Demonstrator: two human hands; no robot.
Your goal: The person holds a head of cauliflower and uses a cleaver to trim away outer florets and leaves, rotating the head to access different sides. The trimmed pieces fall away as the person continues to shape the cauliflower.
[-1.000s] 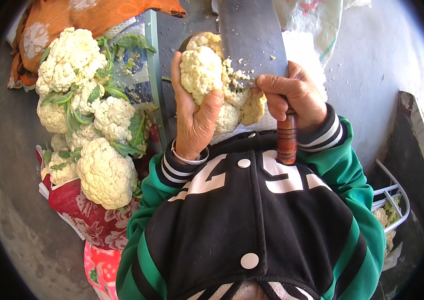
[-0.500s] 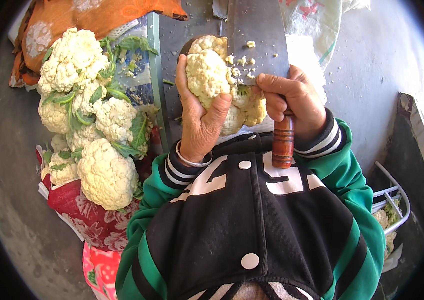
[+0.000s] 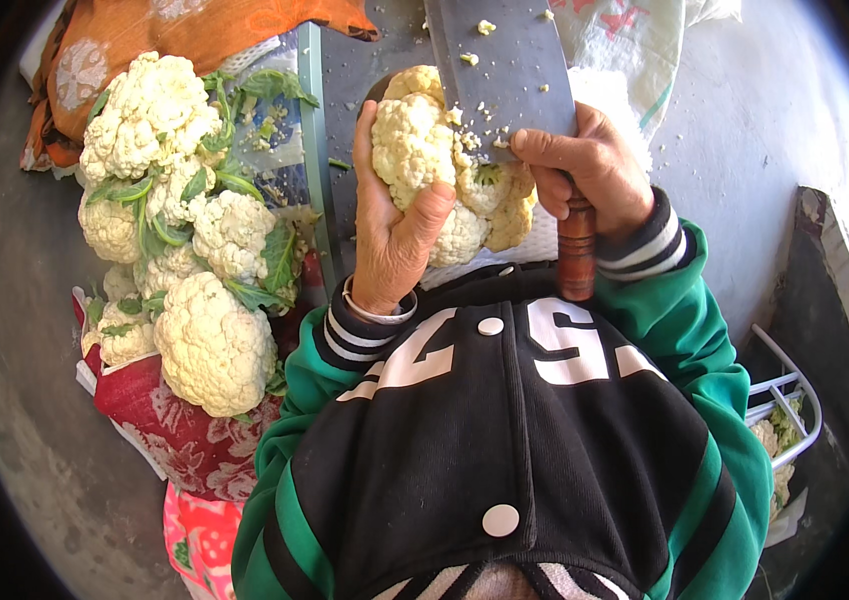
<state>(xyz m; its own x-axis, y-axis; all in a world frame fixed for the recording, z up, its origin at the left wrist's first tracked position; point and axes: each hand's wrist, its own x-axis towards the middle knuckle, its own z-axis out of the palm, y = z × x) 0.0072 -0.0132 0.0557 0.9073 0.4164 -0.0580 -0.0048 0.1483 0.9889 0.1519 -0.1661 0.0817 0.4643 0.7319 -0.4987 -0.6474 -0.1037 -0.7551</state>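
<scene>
In my left hand (image 3: 393, 225) I grip a cream-coloured cauliflower (image 3: 413, 150), the thumb pressed on its near side and the fingers along its left. My right hand (image 3: 595, 165) is closed round a cleaver (image 3: 515, 75) with a wide grey blade and a turned reddish-brown wooden handle. The thumb lies on the blade's near end. The blade's left edge meets the cauliflower's right side, and small crumbs cling to the flat of the blade. Yellowish florets show below the blade; what lies beneath the cauliflower is mostly hidden.
Several whole cauliflowers (image 3: 215, 340) with green leaves are heaped at the left on a red floral cloth (image 3: 185, 440). An orange cloth (image 3: 195, 45) lies at the far left. A translucent plastic bag (image 3: 625, 50) is behind the cleaver. At the right stands a white metal frame (image 3: 785, 390) near cauliflower pieces.
The cleaver has tilted, its far end swinging left and its handle moving up and slightly right. Crumbs on the blade have shifted. My left hand and the cauliflower have moved slightly left.
</scene>
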